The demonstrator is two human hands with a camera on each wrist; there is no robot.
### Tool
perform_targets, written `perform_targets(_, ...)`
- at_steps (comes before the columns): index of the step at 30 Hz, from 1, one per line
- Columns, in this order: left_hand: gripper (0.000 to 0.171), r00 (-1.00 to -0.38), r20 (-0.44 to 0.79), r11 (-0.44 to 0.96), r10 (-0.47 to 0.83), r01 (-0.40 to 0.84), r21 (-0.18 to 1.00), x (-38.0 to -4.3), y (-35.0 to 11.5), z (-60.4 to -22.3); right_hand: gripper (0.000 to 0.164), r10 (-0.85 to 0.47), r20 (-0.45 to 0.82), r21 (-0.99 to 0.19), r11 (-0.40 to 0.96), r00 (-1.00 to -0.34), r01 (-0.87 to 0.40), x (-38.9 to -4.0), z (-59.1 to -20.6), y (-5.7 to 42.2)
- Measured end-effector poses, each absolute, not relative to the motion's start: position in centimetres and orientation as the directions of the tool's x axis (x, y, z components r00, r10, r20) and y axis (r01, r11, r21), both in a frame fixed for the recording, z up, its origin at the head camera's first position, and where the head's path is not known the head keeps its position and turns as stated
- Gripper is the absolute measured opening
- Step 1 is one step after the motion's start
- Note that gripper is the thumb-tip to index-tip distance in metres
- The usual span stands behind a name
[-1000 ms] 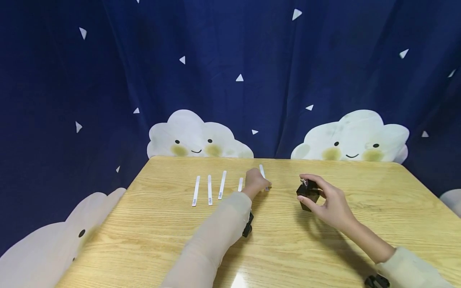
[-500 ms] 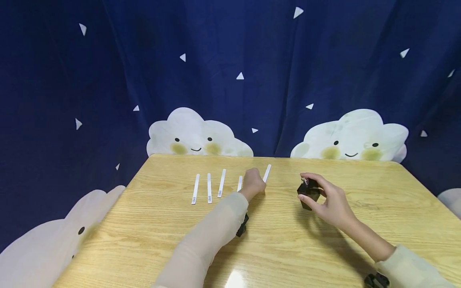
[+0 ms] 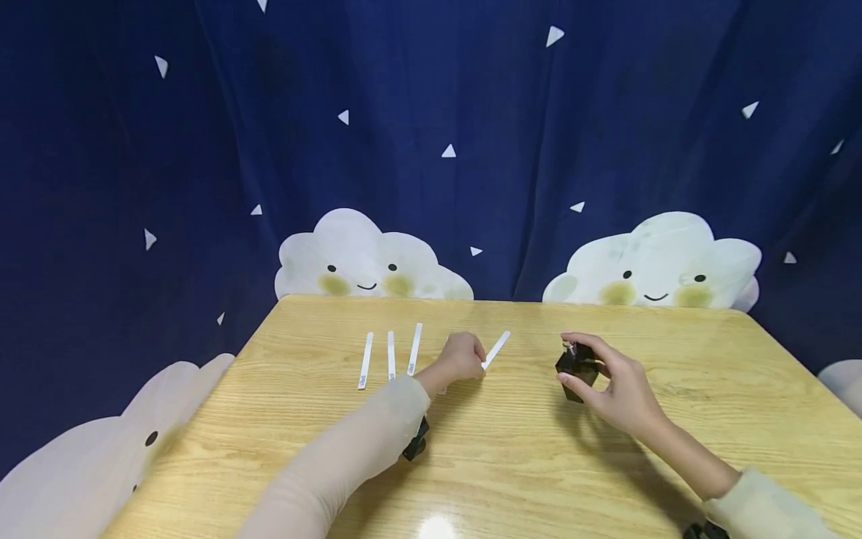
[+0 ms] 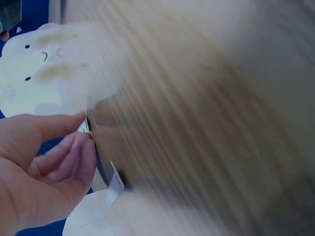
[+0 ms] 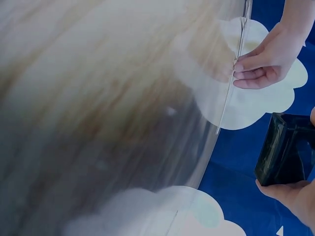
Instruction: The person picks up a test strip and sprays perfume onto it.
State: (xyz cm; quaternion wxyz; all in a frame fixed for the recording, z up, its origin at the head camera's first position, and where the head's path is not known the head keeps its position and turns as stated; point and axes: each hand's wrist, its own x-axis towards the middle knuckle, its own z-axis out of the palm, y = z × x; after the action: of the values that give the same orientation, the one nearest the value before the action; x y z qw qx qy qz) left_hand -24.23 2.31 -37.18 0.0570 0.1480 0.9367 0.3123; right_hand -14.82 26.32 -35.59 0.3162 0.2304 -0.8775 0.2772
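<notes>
Between thumb and fingertips, my left hand (image 3: 461, 357) pinches the near end of a narrow white paper test strip (image 3: 496, 349), which slants away to the right. In the left wrist view the pinched strip (image 4: 84, 126) shows nearly edge-on. My right hand (image 3: 622, 389) grips a dark, square-sided perfume bottle (image 3: 577, 370), forefinger over its top and thumb low on its side. The right wrist view shows the bottle (image 5: 280, 150) lying across the thumb. Another strip lies mostly hidden under the left hand; its near end (image 3: 441, 391) peeks out.
To the left of the left hand, three more white strips (image 3: 366, 361) lie spaced in a row on the wooden table (image 3: 512, 464), small print at their near ends. A dark blue curtain (image 3: 404, 90) with white clouds hangs behind the table's back edge.
My left hand has drawn leftward and toward me, and the strip in it has swung from leaning left to slanting right. The right hand and the perfume bottle have stayed in place.
</notes>
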Motion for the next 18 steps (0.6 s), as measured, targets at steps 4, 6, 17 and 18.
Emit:
perform_targets(4, 0.020, -0.919, -0.015, 0.713, 0.393, 0.295, 0.636, -24.2, 1.4, -37.5, 0.062, -0.234, 0.682, -0.355, 0.723, -0.693, -0.593, -14.8, -35.6, 26.3)
perform_targets(6, 0.021, -0.911, -0.018, 0.691, 0.411, 0.299, 0.658, -24.4, 1.0, -37.5, 0.062, -0.234, 0.682, -0.363, 0.715, -0.693, -0.598, -14.9, -35.5, 26.3)
perform_targets(17, 0.025, -0.881, -0.060, 0.634, 0.469, 0.288, 0.718, -24.9, -0.4, -37.2, 0.061, -0.229, 0.683, -0.371, 0.709, -0.694, -0.600, -14.9, -35.7, 26.4)
perform_targets(18, 0.025, -0.878, -0.057, 0.634, 0.476, 0.297, 0.714, -25.0, -0.5, -37.2, 0.061, -0.228, 0.682, -0.373, 0.708, -0.695, -0.599, -14.9, -35.7, 26.4)
